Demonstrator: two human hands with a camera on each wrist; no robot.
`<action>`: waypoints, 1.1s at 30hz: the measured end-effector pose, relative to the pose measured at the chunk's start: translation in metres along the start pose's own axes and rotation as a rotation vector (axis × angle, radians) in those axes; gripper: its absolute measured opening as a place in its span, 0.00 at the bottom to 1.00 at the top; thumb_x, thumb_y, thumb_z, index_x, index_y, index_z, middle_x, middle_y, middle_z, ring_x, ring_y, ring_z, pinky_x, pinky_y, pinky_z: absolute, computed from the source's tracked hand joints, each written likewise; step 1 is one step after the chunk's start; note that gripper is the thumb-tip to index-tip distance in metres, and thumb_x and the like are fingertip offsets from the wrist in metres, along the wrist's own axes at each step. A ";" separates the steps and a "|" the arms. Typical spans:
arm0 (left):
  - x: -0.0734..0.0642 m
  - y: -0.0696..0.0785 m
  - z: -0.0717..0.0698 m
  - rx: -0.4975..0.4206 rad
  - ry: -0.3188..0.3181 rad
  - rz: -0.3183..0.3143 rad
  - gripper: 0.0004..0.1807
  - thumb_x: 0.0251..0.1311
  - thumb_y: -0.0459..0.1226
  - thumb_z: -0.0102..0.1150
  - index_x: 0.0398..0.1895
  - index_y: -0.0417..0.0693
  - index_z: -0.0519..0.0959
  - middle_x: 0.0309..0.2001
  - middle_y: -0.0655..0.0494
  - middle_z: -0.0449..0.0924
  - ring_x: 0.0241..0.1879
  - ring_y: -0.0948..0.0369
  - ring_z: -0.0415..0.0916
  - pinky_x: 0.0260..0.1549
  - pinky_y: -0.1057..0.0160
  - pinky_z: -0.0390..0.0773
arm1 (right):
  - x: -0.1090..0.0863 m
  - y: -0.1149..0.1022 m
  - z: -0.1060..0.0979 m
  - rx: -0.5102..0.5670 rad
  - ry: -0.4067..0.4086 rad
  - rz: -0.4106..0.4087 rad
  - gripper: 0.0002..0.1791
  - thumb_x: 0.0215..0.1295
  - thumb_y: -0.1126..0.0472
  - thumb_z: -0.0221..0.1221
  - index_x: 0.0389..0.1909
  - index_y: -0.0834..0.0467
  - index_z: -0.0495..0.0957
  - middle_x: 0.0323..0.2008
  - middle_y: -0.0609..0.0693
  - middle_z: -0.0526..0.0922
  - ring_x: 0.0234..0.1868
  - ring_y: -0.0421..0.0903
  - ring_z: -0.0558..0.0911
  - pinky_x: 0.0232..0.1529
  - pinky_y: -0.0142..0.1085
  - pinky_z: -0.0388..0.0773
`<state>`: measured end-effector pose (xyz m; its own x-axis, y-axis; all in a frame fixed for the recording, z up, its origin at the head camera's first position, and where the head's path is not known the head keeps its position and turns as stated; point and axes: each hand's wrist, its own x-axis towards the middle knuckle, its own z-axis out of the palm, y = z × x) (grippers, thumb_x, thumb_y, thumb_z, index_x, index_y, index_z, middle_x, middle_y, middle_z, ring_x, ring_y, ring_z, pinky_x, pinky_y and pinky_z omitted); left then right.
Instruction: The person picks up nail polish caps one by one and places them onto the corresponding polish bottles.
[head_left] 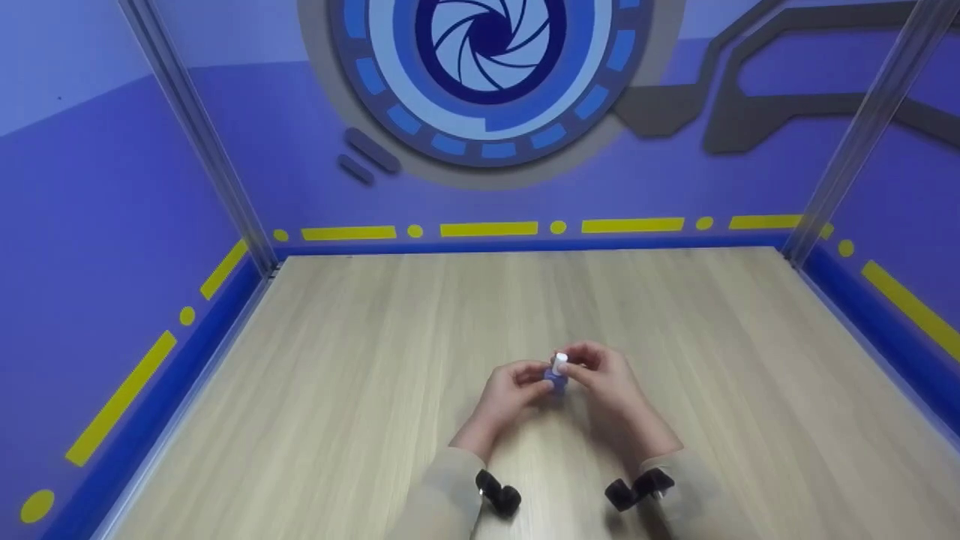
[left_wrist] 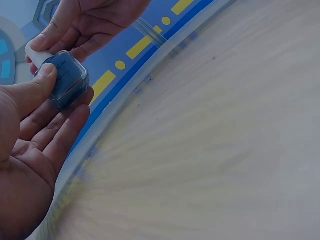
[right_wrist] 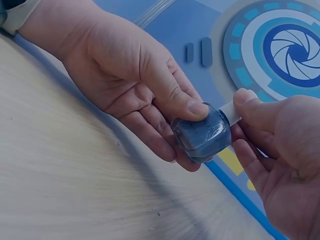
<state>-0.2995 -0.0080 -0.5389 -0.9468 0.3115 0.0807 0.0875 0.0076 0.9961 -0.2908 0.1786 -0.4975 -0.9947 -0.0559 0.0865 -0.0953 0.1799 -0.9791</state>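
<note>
A small bottle of blue nail polish [right_wrist: 205, 137] with a white cap [right_wrist: 231, 113] is held between both hands, just above the table. My left hand [head_left: 514, 391] pinches the glass body, thumb on its printed face and fingers behind it. With thumb and fingers my right hand [head_left: 606, 375] grips the cap. In the left wrist view the bottle [left_wrist: 71, 80] tilts, its cap [left_wrist: 37, 55] toward the upper left and still against the neck. Part of the glass is covered by the left thumb [right_wrist: 197, 109].
The wooden table [head_left: 360, 360] spreads around both hands. Blue-purple panels [head_left: 225, 165] with yellow markings wall in its back and sides, joined by clear corner posts [head_left: 202, 127]. Each sleeved wrist wears a black device [head_left: 499, 495].
</note>
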 end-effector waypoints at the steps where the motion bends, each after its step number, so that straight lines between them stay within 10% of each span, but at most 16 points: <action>1: 0.000 0.000 0.000 -0.003 -0.001 0.003 0.17 0.63 0.32 0.68 0.54 0.38 0.83 0.53 0.40 0.87 0.52 0.51 0.87 0.53 0.61 0.87 | 0.000 0.000 0.001 0.006 0.006 0.004 0.09 0.63 0.71 0.67 0.43 0.66 0.83 0.40 0.53 0.87 0.43 0.43 0.83 0.47 0.28 0.81; 17: 0.000 0.001 0.001 -0.036 -0.010 -0.001 0.16 0.63 0.30 0.67 0.54 0.36 0.83 0.53 0.40 0.87 0.52 0.51 0.87 0.52 0.61 0.87 | 0.000 0.003 0.005 -0.036 0.056 0.030 0.09 0.63 0.68 0.68 0.42 0.63 0.81 0.40 0.52 0.84 0.44 0.44 0.81 0.46 0.28 0.79; 27: 0.001 -0.001 0.000 0.005 -0.005 0.021 0.15 0.63 0.31 0.68 0.53 0.37 0.84 0.52 0.42 0.88 0.51 0.52 0.88 0.51 0.62 0.87 | -0.001 0.002 -0.009 -0.055 -0.152 -0.103 0.19 0.70 0.64 0.64 0.59 0.65 0.80 0.57 0.62 0.85 0.57 0.47 0.84 0.59 0.25 0.78; 33: 0.001 0.000 0.000 0.034 0.010 0.011 0.16 0.62 0.32 0.69 0.52 0.38 0.84 0.52 0.42 0.88 0.52 0.52 0.87 0.53 0.62 0.87 | 0.000 0.002 -0.010 -0.086 -0.146 -0.116 0.15 0.70 0.67 0.62 0.55 0.65 0.82 0.53 0.62 0.87 0.51 0.39 0.85 0.56 0.24 0.79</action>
<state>-0.3001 -0.0076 -0.5392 -0.9487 0.3025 0.0921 0.1082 0.0368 0.9934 -0.2911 0.1891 -0.4971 -0.9612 -0.2217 0.1645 -0.2185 0.2472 -0.9440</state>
